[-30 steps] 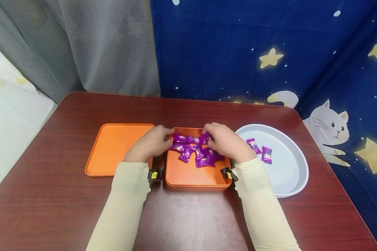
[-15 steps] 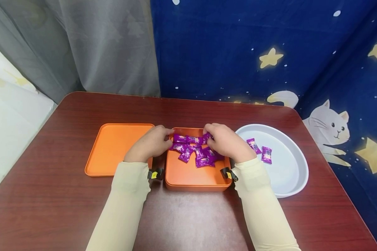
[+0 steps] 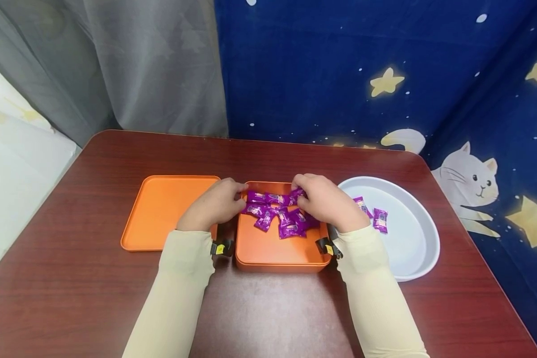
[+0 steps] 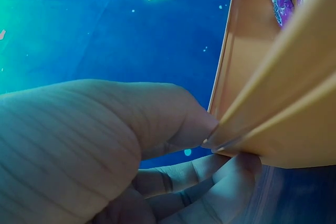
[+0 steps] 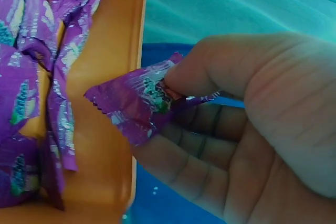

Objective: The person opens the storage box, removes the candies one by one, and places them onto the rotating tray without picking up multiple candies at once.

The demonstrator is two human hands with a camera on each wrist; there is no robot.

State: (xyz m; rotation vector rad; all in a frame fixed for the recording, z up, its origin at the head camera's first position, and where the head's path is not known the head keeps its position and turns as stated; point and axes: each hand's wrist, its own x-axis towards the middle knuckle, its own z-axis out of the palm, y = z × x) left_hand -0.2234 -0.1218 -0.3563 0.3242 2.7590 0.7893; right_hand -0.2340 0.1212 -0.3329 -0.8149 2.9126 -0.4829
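An orange rectangular box stands in the middle of the table with several purple wrapped candies inside, mostly in its far half. My left hand pinches the box's left rim between thumb and fingers; the left wrist view shows the thumb on the edge and fingertips under it. At the far right corner of the box, my right hand pinches a purple wrapped candy between thumb and fingers, over the box's right rim. Its wrapper has a grape picture on it.
A flat orange lid lies left of the box, partly behind my left hand. To the right stands a white oval tray with two purple candies. The brown table ends at curtains behind.
My right hand has lifted slightly and shifted a little right with the candy in its fingers. The left hand and the box have stayed in place.
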